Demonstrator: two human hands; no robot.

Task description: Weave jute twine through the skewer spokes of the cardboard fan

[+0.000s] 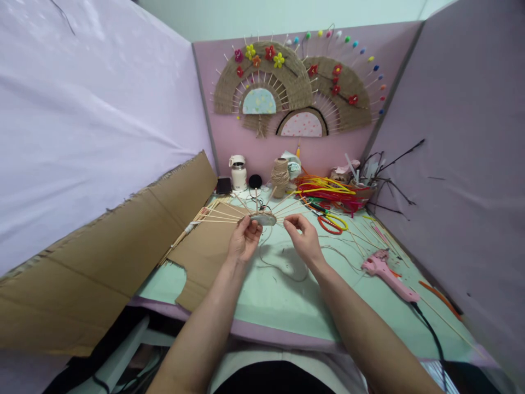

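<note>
A small fan frame (266,219) is up in front of me: a pale half-round base with thin wooden sticks spreading out from its edge. My left hand (245,241) grips the base at its left end, thumb against the face. Just right of the base, my right hand (304,239) is closed in a pinch near the lowest sticks; what lies between the fingertips is too small to make out. A thin strand of twine (283,273) loops over the table below the hands.
Cardboard (205,246) lies at left, beside a tall cardboard strip (123,235). A pink glue gun (389,276) rests at right, with scissors (332,223) farther back. Behind are a twine spool (280,178), a white bottle (238,174), pipe cleaners (328,189) and branches (389,183). Decorated fans (223,90) hang behind.
</note>
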